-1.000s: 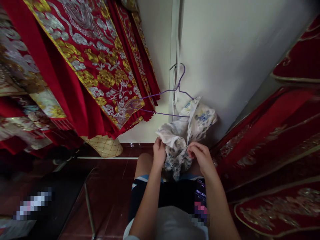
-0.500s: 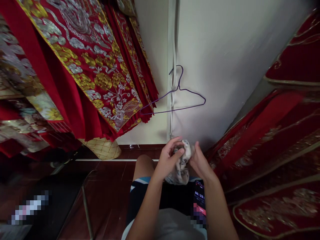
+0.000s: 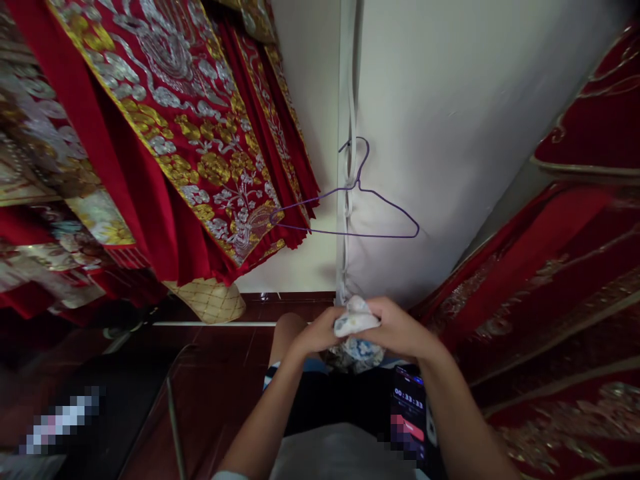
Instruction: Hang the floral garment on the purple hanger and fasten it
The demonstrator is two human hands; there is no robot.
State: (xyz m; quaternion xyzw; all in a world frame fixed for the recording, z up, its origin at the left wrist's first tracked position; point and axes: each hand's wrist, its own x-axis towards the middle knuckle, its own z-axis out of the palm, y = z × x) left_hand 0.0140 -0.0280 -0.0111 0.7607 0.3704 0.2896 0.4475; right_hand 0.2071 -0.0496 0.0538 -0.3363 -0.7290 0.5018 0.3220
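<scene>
A bunched white cloth (image 3: 357, 323) with a blue floral pattern is gathered between my two hands, above my lap. My left hand (image 3: 320, 331) grips its left side, fingers curled behind the folds. From the right, my right hand (image 3: 400, 327) closes on the same cloth, its thumb side at the top fold. The lower part of the fabric hangs crumpled under both hands, over my thighs. Most fingertips are hidden by the cloth. A phone (image 3: 409, 407) showing a timer rests on my right thigh, beside my right forearm.
A purple wire hanger (image 3: 359, 187) hangs from a white cord against the wall (image 3: 465, 87). Red embroidered garments with gold and silver patterns (image 3: 195, 140) hang at left. More red embroidered cloth (image 3: 545, 287) stands close on the right. A dark surface (image 3: 100, 393) lies at lower left.
My right hand, formerly open beside the cloth, has closed on it. Both hands have moved slightly down, and the cloth is folded over between them. The hanger has swung a little.
</scene>
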